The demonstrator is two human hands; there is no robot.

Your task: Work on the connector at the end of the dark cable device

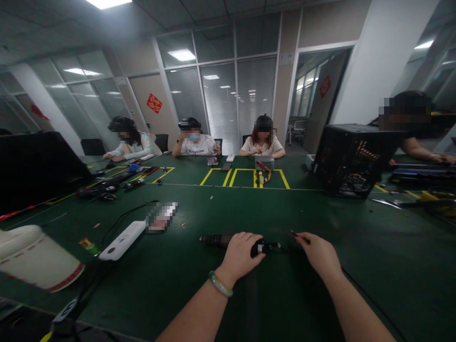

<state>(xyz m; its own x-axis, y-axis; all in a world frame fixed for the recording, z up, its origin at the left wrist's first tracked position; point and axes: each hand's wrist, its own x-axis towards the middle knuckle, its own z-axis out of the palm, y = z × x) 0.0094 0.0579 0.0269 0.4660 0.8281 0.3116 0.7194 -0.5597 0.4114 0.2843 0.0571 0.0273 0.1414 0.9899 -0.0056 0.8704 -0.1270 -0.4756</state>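
Observation:
My left hand (241,254), with a pale bangle at its wrist, is wrapped over a black electric screwdriver (218,241) lying along the green table. The screwdriver's narrow tip points left, and its rear end shows to the right of my fingers, with small metal parts sticking out. Just right of that end, my right hand (318,251) pinches the thin black plug of a cable (293,233). A gap separates plug and screwdriver. Behind my right wrist the black cord (370,298) trails down toward the lower right.
A white power strip (123,241), a blurred-out phone-like object (162,217) and a white bin (39,259) are on the left. A black computer case (351,159) stands at the back right, a black panel (39,171) far left. Several people sit around the table.

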